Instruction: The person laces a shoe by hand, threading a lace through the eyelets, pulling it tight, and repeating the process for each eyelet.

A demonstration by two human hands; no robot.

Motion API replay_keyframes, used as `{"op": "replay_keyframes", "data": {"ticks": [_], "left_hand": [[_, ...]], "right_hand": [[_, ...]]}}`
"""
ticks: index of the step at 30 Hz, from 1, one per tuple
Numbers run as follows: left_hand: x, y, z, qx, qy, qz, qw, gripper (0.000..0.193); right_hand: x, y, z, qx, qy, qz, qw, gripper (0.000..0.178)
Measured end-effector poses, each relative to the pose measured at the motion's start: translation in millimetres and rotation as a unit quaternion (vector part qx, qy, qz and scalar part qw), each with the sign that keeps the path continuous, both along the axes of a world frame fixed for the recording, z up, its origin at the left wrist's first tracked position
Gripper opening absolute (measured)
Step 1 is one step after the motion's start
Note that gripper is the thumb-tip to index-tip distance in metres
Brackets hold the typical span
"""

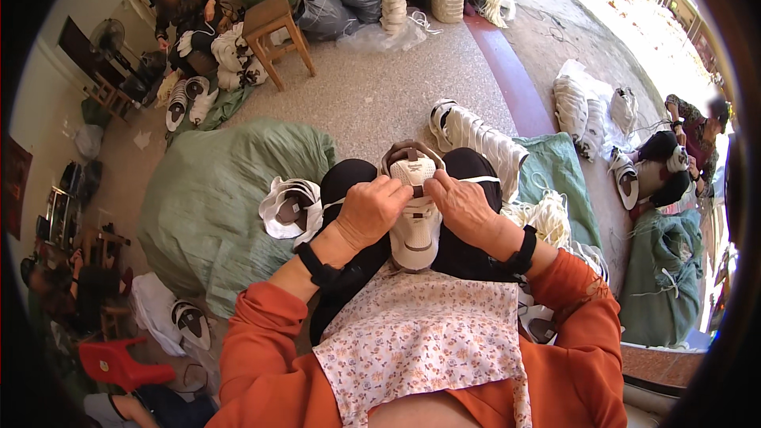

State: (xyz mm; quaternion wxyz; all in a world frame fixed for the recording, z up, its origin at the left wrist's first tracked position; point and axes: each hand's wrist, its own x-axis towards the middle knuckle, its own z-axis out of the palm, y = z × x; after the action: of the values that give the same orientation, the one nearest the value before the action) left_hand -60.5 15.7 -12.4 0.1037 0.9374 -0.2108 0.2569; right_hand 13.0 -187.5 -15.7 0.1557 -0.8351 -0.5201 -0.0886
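Note:
A cream sneaker upper [414, 239] with a brown collar rests on my lap between my knees, its rounded toe toward me and its tongue [415, 168] standing up at the far end. My left hand [371, 210] is closed on the left side of the lacing area, thumb and fingers pinched together. Opposite it, my right hand [468, 208] grips the right side in the same way. The fingertips nearly meet across the throat of the shoe, and they hide whether a lace is between them. White cord [482, 180] crosses my dark trousers near the right knee.
A big green sack [226, 206] lies on my left, with a white upper [291, 208] at its edge. A row of nested uppers [479, 139] and a bundle of white laces [547, 218] are on my right. Beyond stand a wooden stool [273, 28] and other seated people [194, 20].

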Motion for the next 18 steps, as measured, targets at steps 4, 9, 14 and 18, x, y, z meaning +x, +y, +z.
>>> {"op": "replay_keyframes", "data": {"ticks": [4,9,14,18], "left_hand": [[5.9,3.1,4.3,-0.184,0.077,-0.017,0.980,0.007],[17.4,-3.4,7.0,-0.233,0.258,0.140,0.927,0.015],[14.3,21.5,16.1,-0.339,0.360,0.067,0.866,0.019],[10.8,33.8,14.5,-0.375,0.406,0.019,0.833,0.018]], "right_hand": [[23.0,-5.4,19.5,0.010,0.196,0.079,0.977,0.011],[34.8,3.2,31.2,-0.033,0.214,0.097,0.972,0.014],[11.9,-7.5,23.8,0.105,0.201,-0.074,0.971,0.025],[16.7,-27.8,11.0,0.140,0.266,-0.094,0.949,0.024]]}}
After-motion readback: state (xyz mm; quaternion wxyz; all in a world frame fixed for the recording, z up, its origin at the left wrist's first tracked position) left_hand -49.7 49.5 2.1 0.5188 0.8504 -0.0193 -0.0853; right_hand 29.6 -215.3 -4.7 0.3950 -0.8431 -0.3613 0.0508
